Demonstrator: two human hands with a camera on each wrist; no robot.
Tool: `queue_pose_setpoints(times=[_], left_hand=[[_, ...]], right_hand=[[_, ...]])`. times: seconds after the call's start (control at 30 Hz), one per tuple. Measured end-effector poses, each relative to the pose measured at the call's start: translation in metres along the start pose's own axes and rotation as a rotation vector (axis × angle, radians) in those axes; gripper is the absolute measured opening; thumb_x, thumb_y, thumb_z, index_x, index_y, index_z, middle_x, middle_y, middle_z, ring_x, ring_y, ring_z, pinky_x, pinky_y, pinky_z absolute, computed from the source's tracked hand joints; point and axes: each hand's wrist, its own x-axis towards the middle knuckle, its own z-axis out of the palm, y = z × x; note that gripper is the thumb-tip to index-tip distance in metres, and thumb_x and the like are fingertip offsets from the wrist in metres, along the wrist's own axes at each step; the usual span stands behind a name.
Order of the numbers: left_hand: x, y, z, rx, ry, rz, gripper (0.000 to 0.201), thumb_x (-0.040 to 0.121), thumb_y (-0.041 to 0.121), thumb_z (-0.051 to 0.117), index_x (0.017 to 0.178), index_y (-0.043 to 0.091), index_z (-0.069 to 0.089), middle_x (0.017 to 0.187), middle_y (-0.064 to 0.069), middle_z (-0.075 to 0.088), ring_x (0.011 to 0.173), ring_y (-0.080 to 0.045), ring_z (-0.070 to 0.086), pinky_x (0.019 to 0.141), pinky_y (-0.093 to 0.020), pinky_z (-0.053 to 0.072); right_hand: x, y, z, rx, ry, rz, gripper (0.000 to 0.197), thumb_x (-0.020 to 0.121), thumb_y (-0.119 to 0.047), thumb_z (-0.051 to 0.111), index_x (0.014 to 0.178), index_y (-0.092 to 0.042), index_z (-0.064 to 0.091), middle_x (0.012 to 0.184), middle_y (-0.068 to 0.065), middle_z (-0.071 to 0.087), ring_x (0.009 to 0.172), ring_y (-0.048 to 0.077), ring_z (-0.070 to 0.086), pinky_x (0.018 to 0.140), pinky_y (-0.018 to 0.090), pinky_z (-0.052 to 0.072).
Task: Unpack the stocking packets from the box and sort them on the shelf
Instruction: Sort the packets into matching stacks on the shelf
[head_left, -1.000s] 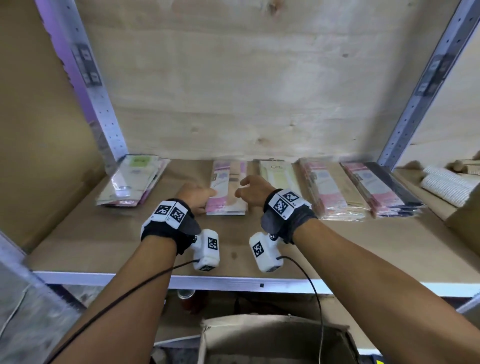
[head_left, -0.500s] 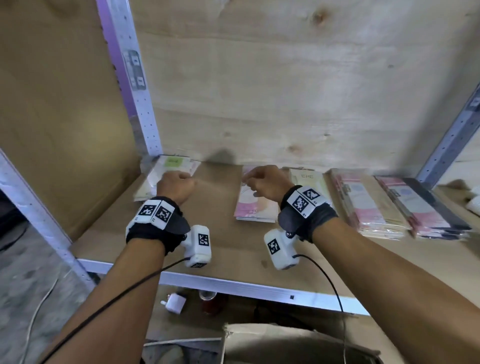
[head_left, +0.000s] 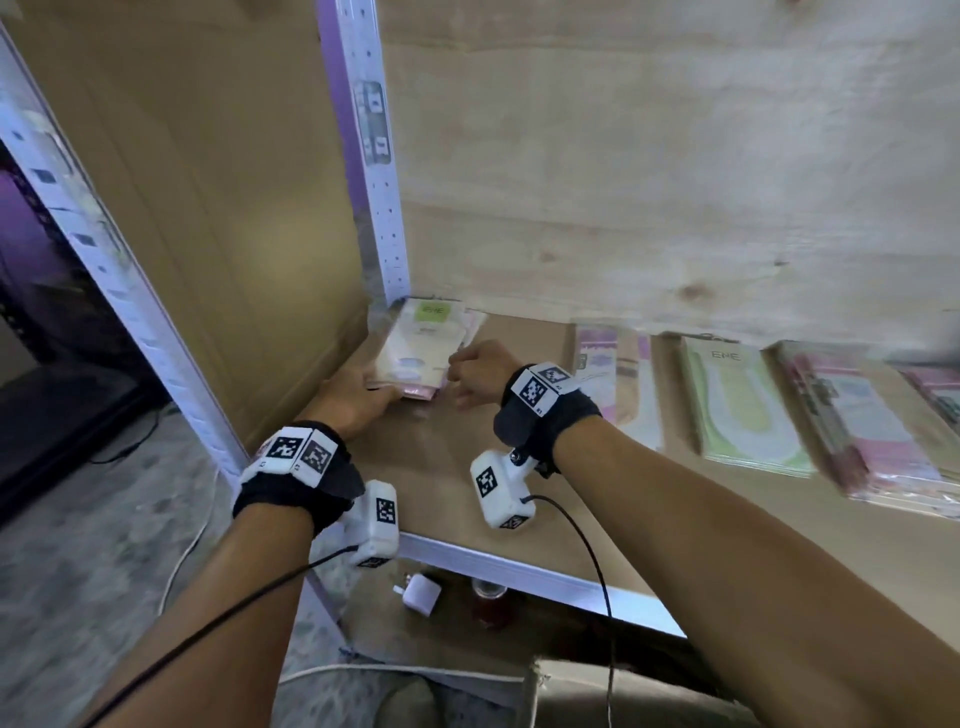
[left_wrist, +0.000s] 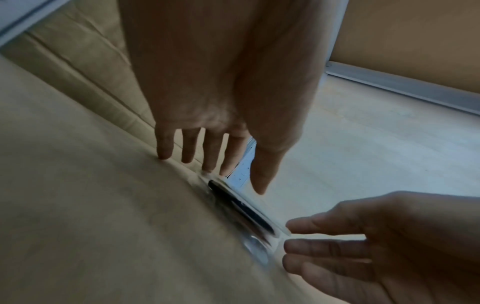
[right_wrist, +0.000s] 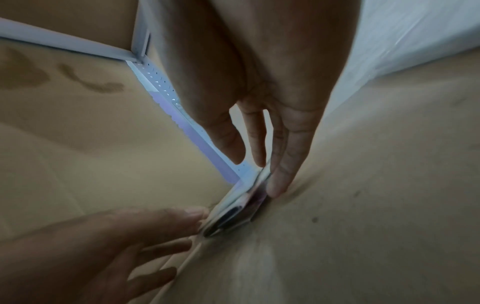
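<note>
A stack of stocking packets (head_left: 422, 347) with a green label on top lies in the shelf's (head_left: 519, 499) back left corner. My left hand (head_left: 363, 395) touches its near left side with straight fingers (left_wrist: 211, 158). My right hand (head_left: 467, 371) touches its right side, fingers (right_wrist: 281, 164) straight against the packet edges (right_wrist: 241, 209). Neither hand grips a packet. Further along the shelf lie a pink and tan stack (head_left: 615, 379), a pale green stack (head_left: 737, 400) and a pink stack (head_left: 857, 426). The cardboard box (head_left: 623, 696) stands below, mostly out of view.
A perforated metal upright (head_left: 371, 156) and a brown side panel (head_left: 234, 208) close off the corner behind the stack. A plywood back wall (head_left: 675, 182) runs along the shelf. On the lower level lie a white charger (head_left: 422, 593) and a small reddish jar (head_left: 488, 597).
Both hands have moved left, from the pink and tan stack to the corner stack, and their fingers now lie against its sides. My view has turned left.
</note>
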Motion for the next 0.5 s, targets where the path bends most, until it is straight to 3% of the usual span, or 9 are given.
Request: queue_pose_setpoints(times=[0.1, 0.17, 0.27, 0.37, 0.43, 0.5], left_hand=[[-0.003, 0.001, -0.002, 0.119, 0.034, -0.009, 0.058, 0.090, 0.039, 0.066, 0.139, 0.011, 0.055, 0.143, -0.013, 0.054, 0.131, -0.031, 0.051, 0.112, -0.038, 0.039], [-0.009, 0.005, -0.002, 0.204, 0.047, -0.008, 0.059, 0.090, 0.042, 0.066, 0.140, 0.013, 0.055, 0.146, -0.011, 0.052, 0.133, -0.029, 0.049, 0.113, -0.037, 0.037], [-0.021, 0.016, -0.003, 0.245, 0.064, 0.044, 0.044, 0.091, 0.039, 0.065, 0.129, 0.017, 0.065, 0.136, -0.006, 0.061, 0.130, -0.027, 0.052, 0.112, -0.038, 0.039], [-0.033, 0.026, -0.002, 0.218, 0.033, 0.090, 0.029, 0.093, 0.033, 0.063, 0.116, 0.019, 0.072, 0.125, -0.002, 0.067, 0.117, -0.022, 0.059, 0.104, -0.037, 0.045], [-0.040, 0.030, 0.000, 0.169, 0.025, 0.111, 0.023, 0.093, 0.027, 0.062, 0.110, 0.017, 0.074, 0.119, -0.001, 0.070, 0.109, -0.019, 0.062, 0.096, -0.031, 0.047], [-0.042, 0.033, 0.004, 0.131, 0.021, 0.112, 0.020, 0.092, 0.025, 0.063, 0.105, 0.017, 0.076, 0.114, 0.000, 0.071, 0.108, -0.017, 0.063, 0.095, -0.029, 0.047]], right_hand=[[0.007, 0.007, 0.007, 0.004, 0.017, 0.010, 0.012, 0.087, -0.010, 0.057, 0.091, -0.009, 0.067, 0.081, 0.006, 0.065, 0.078, 0.023, 0.065, 0.083, 0.044, 0.060], [0.008, 0.009, 0.007, 0.022, 0.025, 0.018, 0.008, 0.082, -0.008, 0.057, 0.077, -0.012, 0.063, 0.076, 0.008, 0.065, 0.074, 0.024, 0.065, 0.082, 0.045, 0.059], [0.004, 0.013, 0.002, 0.106, 0.049, 0.025, 0.005, 0.079, -0.002, 0.059, 0.078, -0.007, 0.059, 0.072, 0.016, 0.057, 0.066, 0.027, 0.057, 0.073, 0.044, 0.055], [-0.009, 0.017, -0.008, 0.128, 0.113, 0.021, 0.017, 0.084, -0.011, 0.071, 0.072, -0.007, 0.059, 0.061, 0.008, 0.059, 0.054, 0.022, 0.060, 0.075, 0.042, 0.058], [-0.020, 0.019, -0.016, 0.153, 0.118, 0.022, 0.020, 0.084, -0.010, 0.073, 0.071, -0.007, 0.058, 0.062, 0.006, 0.059, 0.054, 0.020, 0.060, 0.076, 0.041, 0.058], [-0.033, 0.020, -0.025, 0.228, 0.105, 0.021, 0.017, 0.085, -0.003, 0.072, 0.074, -0.007, 0.058, 0.069, 0.008, 0.060, 0.055, 0.020, 0.058, 0.068, 0.036, 0.057]])
